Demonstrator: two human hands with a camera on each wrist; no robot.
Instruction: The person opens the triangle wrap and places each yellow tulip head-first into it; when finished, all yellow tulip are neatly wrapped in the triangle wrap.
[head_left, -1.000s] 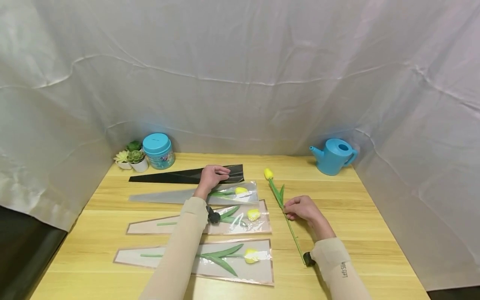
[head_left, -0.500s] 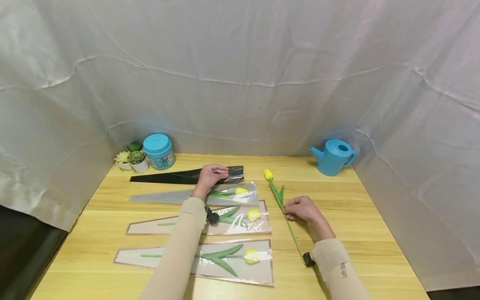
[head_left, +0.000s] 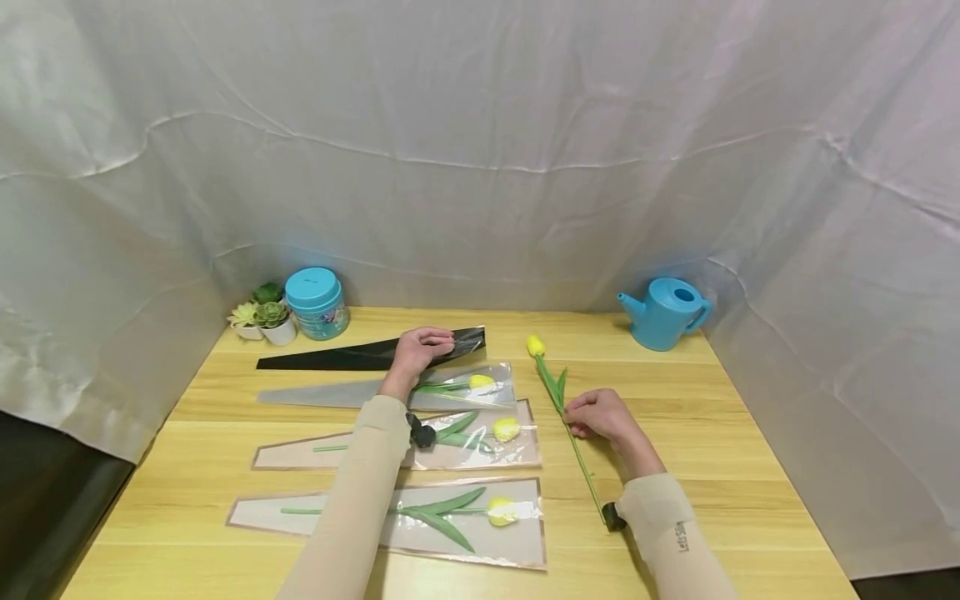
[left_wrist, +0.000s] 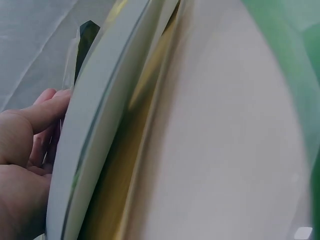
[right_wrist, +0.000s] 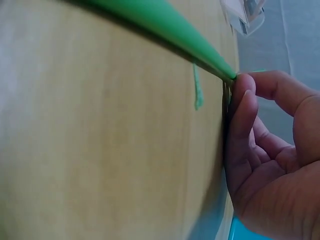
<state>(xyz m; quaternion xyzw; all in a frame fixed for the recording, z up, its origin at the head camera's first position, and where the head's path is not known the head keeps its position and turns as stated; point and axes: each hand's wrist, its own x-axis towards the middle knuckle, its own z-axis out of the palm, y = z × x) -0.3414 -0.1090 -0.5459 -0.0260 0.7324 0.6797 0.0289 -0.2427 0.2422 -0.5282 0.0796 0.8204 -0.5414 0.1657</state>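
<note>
A black tapered flower sleeve (head_left: 330,357) with a shiny clear front lies at the back of the table. My left hand (head_left: 422,348) pinches its film near the wide right end, which tilts up a little. In the left wrist view, the thumb and fingers (left_wrist: 52,107) meet at the clear edge, partly behind a pale sleeve. On the right, a yellow tulip (head_left: 535,346) with green leaves lies slanted, bloom toward the back. My right hand (head_left: 603,414) pinches its green stem (head_left: 581,462) just below the leaves; the right wrist view shows thumb and forefinger (right_wrist: 245,85) on it.
Below the black sleeve lie a grey sleeve (head_left: 322,392) and two pink-edged sleeves (head_left: 285,454), (head_left: 255,512), each with a yellow tulip inside. A blue-lidded jar (head_left: 315,304) and potted succulents (head_left: 273,317) stand back left. A blue watering can (head_left: 663,314) stands back right.
My left hand has shifted slightly left, and the wide end of the black sleeve has changed its tilt under the fingers. The right hand and its tulip have hardly moved.
</note>
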